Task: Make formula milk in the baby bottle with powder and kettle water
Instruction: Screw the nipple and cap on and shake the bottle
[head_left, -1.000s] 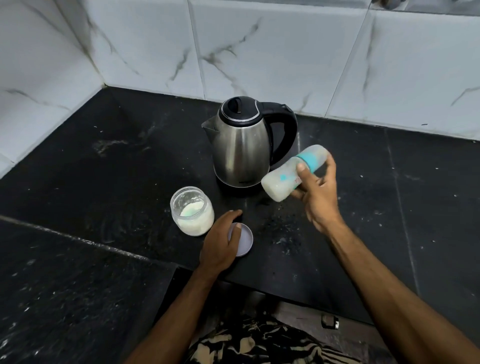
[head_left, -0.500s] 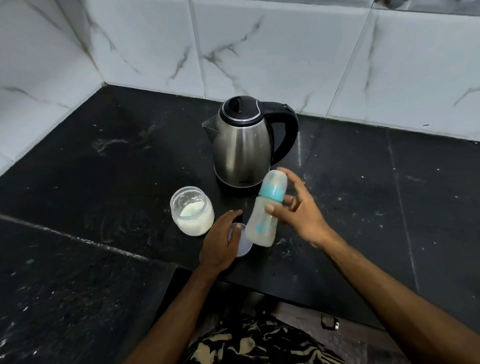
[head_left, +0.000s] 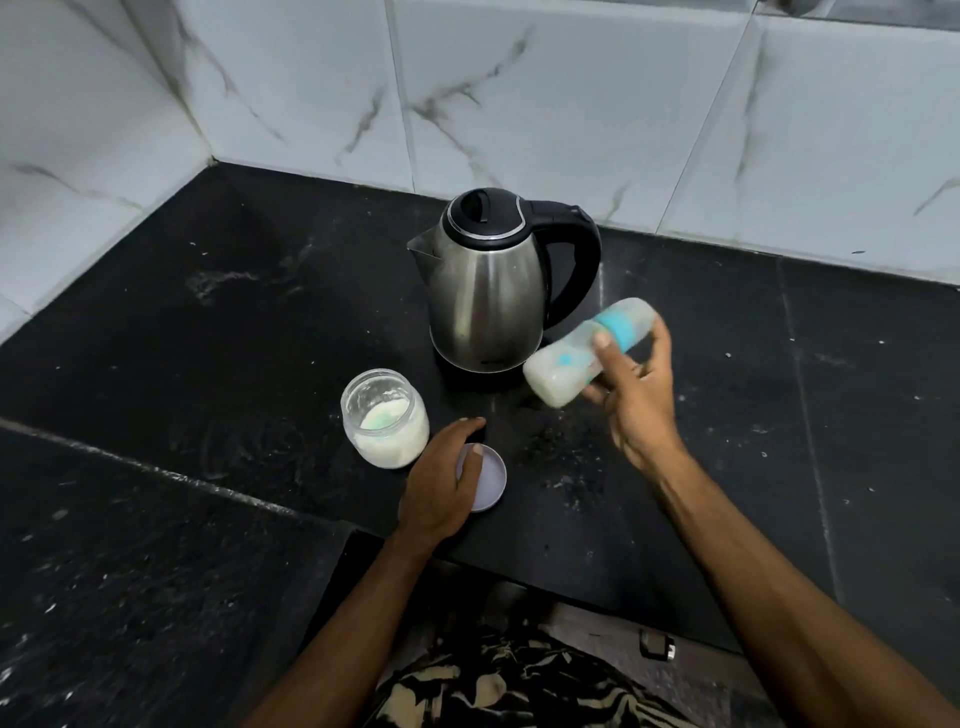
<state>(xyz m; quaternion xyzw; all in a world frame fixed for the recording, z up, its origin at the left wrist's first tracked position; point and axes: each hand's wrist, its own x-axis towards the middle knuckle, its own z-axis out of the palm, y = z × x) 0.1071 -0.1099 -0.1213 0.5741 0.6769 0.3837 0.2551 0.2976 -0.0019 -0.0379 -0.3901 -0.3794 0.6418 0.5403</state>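
Observation:
My right hand (head_left: 636, 400) grips the baby bottle (head_left: 566, 371) by its teal collar and holds it in the air, tilted with its milky base down to the left and its capped top up to the right. The bottle is blurred. It hangs just right of the steel kettle (head_left: 488, 301), which stands shut on the black counter (head_left: 208, 338). An open glass jar of white powder (head_left: 385, 418) stands left of my left hand (head_left: 444, 483). That hand rests with relaxed fingers on the round pale jar lid (head_left: 491, 480), which lies flat on the counter.
White marble-look tiles (head_left: 571, 104) wall in the counter behind and to the left. The counter's front edge steps back near my body. A small dark object (head_left: 657, 644) lies on the floor below the edge.
The bottle swung from tilted beside the kettle down to upright near my left hand, then back up to tilted beside the kettle. My left hand stayed on the lid.

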